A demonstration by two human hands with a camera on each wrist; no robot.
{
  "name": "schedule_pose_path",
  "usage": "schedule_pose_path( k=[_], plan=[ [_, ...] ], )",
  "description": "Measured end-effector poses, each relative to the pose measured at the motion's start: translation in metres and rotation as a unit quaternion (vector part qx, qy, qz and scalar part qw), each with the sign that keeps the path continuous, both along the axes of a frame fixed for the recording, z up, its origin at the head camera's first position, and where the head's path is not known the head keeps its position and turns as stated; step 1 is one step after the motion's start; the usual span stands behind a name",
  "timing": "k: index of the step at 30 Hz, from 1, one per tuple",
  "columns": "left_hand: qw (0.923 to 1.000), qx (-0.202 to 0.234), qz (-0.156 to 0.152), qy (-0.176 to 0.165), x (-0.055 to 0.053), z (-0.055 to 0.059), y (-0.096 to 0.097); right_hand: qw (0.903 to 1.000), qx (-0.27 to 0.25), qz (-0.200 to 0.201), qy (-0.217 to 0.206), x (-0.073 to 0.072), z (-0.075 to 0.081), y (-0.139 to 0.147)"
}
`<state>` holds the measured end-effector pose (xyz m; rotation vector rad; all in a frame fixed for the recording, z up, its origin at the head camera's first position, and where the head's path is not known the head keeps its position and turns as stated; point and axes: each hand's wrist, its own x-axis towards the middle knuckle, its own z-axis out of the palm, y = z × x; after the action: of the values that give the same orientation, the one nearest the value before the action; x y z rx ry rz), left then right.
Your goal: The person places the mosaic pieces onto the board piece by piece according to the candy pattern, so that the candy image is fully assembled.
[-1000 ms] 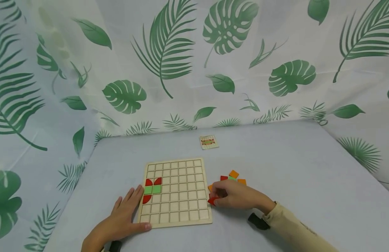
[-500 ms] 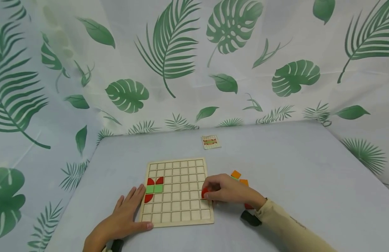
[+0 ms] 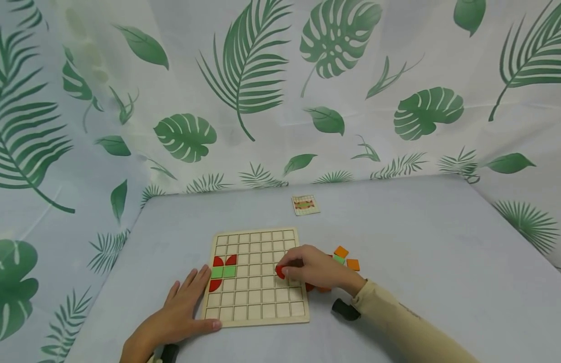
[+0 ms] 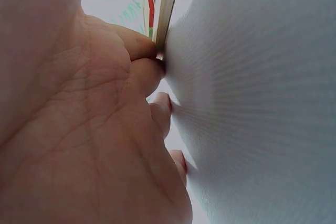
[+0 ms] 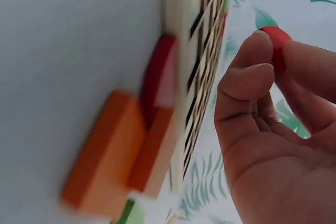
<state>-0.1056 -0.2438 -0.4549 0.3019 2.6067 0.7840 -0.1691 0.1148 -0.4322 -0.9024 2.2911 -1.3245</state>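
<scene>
Red piece (image 3: 280, 273), pinched between the thumb and fingertips of the right hand (image 3: 314, 266), hangs over the right half of the board (image 3: 241, 298). Placing it looks to be the step in hand; the next move probably calls for squaring it to a cell before letting go. The left hand (image 3: 178, 310), fingers straight, steadies the board's left edge, near three red quarters (image 3: 215, 285) and two green squares (image 3: 229, 271) already set. Loose pieces (image 3: 353, 264) lie just right of the board, partly hidden by the right hand; a patterned card (image 3: 305, 205) lies beyond.
</scene>
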Motion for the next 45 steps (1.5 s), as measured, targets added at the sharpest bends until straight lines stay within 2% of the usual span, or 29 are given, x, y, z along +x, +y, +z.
schedule_pose_path(
  k=[6, 10, 15, 19, 23, 30, 45],
  plan=[
    [1.0000, -0.002, -0.003, -0.002, 0.000, 0.003, 0.001, 0.9996, -0.010, -0.015, -0.021, -0.008, 0.006, -0.023],
    [1.0000, -0.007, -0.002, -0.001, 0.000, 0.001, 0.001, 0.9989, -0.022, -0.023, -0.033, -0.012, 0.009, -0.037],
    [0.9999, -0.013, -0.001, -0.005, 0.000, 0.001, 0.000, 0.9987, -0.029, -0.016, -0.040, -0.015, 0.009, -0.056],
    [0.9999, -0.012, -0.003, -0.004, 0.000, 0.005, 0.001, 0.9990, -0.029, -0.004, -0.035, -0.017, 0.010, -0.071],
    [1.0000, -0.002, -0.005, -0.003, 0.001, 0.006, 0.001, 0.9990, -0.018, 0.010, -0.039, -0.019, 0.009, -0.084],
    [0.9999, 0.009, -0.011, 0.001, 0.001, 0.002, -0.002, 0.9990, -0.002, 0.029, -0.035, -0.021, 0.010, -0.102],
    [0.9998, 0.011, -0.014, 0.001, 0.002, 0.005, -0.001, 0.9984, 0.046, 0.028, -0.016, -0.026, 0.003, -0.121]
  ],
)
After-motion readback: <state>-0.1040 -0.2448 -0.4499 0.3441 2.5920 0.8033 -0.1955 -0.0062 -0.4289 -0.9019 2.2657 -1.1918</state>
